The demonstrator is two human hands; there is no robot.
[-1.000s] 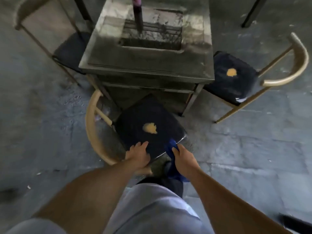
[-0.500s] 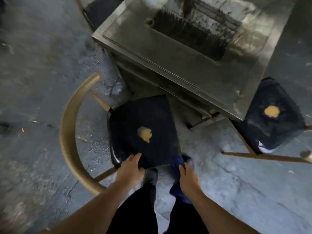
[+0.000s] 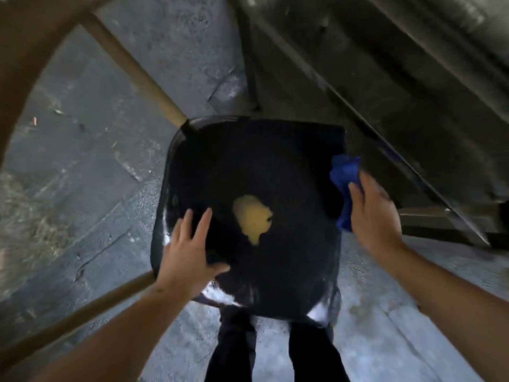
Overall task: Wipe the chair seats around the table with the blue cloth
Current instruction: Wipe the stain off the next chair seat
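The right hand, gripping the crumpled blue cloth, is now reaching the black padded chair seat edge; the open left hand is bracing it, so wiping is beginning.

The single head camera is looking steeply down from close above a chair seat, which is filling the middle. Both forearms are entering from the bottom edge, the table is crossing the upper right, the floor lying left.
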